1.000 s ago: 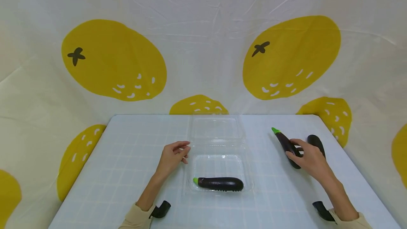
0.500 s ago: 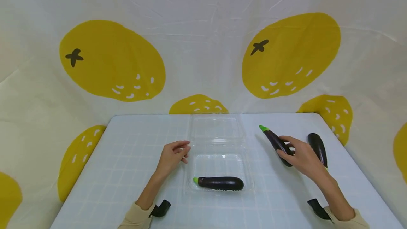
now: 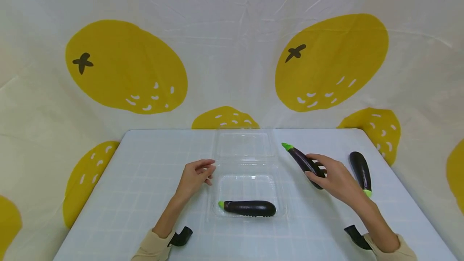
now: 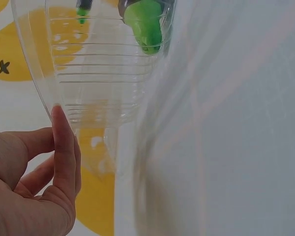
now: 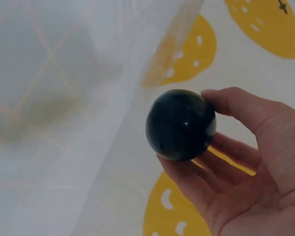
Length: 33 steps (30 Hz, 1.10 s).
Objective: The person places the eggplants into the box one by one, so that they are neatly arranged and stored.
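My right hand (image 3: 337, 178) grips a dark purple eggplant (image 3: 302, 160) above the right side of the table, its green stem end pointing toward the far left. In the right wrist view, thumb and fingers curl round its rounded dark end (image 5: 179, 125). A clear plastic clamshell container (image 3: 280, 190) lies in the middle with its lid (image 3: 244, 144) folded back. One eggplant (image 3: 250, 208) lies crosswise along its near side, stem to the left. At the container's left edge by the hinge, my left hand (image 3: 193, 178) pinches the rim; the left wrist view shows the fingertips (image 4: 60, 118) there.
Another eggplant (image 3: 360, 170) lies on the right of the white checked table (image 3: 156, 148), stem toward me. Behind the table hangs a pale cloth (image 3: 232, 51) printed with yellow fruit. Black wrist mounts (image 3: 181, 237) stick out from both sleeves.
My right hand has moved left with its eggplant, away from the one lying on the right, which now shows fully. The left hand and the container have stayed in place.
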Each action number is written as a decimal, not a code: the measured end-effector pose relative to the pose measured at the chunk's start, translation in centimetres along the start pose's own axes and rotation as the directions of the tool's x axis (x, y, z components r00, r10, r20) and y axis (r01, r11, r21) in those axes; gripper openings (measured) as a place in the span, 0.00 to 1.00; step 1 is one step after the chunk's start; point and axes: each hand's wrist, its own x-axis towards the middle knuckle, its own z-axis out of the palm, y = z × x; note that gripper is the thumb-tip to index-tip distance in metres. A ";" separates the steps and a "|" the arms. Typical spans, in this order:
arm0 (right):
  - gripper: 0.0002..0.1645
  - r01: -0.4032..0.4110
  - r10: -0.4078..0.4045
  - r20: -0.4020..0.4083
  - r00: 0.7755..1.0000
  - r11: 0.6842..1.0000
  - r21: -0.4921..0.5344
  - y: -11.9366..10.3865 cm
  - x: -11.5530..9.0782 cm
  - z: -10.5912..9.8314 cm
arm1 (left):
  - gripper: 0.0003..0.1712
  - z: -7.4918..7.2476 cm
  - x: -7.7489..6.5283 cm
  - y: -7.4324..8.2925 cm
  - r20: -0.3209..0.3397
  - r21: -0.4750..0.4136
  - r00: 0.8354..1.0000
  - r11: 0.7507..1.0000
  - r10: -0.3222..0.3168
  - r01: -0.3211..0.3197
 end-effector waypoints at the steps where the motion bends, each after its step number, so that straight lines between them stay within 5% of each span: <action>1: 0.31 0.008 -0.008 0.000 1.000 1.000 0.001 -0.2 0.0 0.0 | 0.17 0.0 0.0 0.0 -0.001 -0.004 1.000 1.000 -0.002 0.002; 24: 0.29 0.115 -0.114 0.091 0.989 0.993 -0.005 -5.2 0.9 0.7 | 0.17 0.1 0.0 -0.2 0.011 -0.030 1.000 0.999 0.016 -0.015; 33: 0.29 0.228 -0.222 0.137 0.965 0.973 -0.029 -7.0 1.3 2.3 | 0.17 0.0 -0.2 0.1 0.004 -0.024 1.000 1.000 0.011 -0.011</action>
